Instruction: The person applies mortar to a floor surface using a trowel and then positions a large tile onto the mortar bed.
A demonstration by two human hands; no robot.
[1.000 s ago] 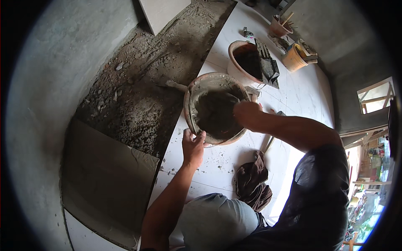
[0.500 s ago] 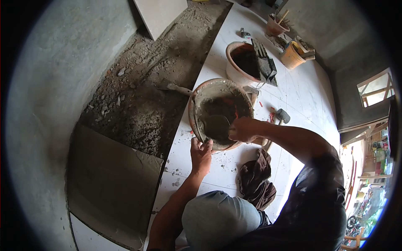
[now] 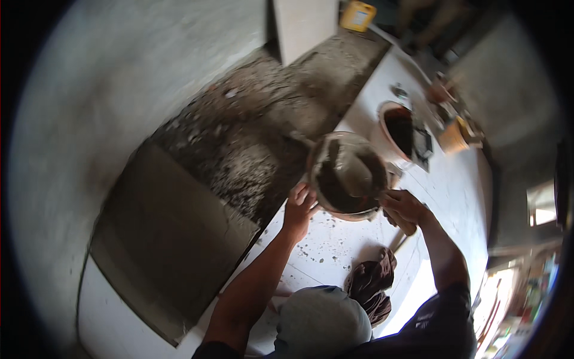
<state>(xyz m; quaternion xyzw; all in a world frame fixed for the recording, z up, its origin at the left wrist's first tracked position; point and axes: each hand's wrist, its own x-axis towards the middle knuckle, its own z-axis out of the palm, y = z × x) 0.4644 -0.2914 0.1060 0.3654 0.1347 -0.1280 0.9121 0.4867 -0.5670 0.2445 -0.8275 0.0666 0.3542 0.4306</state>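
A round bucket of grey mortar stands on the white tiles near the edge of the bare ground. My left hand holds its near left rim, fingers bent against the wall. In my right hand, at the near right rim, is the wooden handle of a trowel. Its blade lies over the bucket's mouth and looks coated with wet mortar; motion blurs it. A second trowel lies past the bucket's left side, its handle toward the rim.
Left lies a smooth wet mortar bed, beside rubble ground and a grey wall. Beyond the bucket stand another bucket with a notched tool across it and a yellow pail. A brown cloth lies near my knee. A yellow jerrycan is far off.
The trowel blade has come up from inside the mortar, loaded, and my right hand has drawn back to the right rim. My left hand stays at the bucket. The view has shifted.
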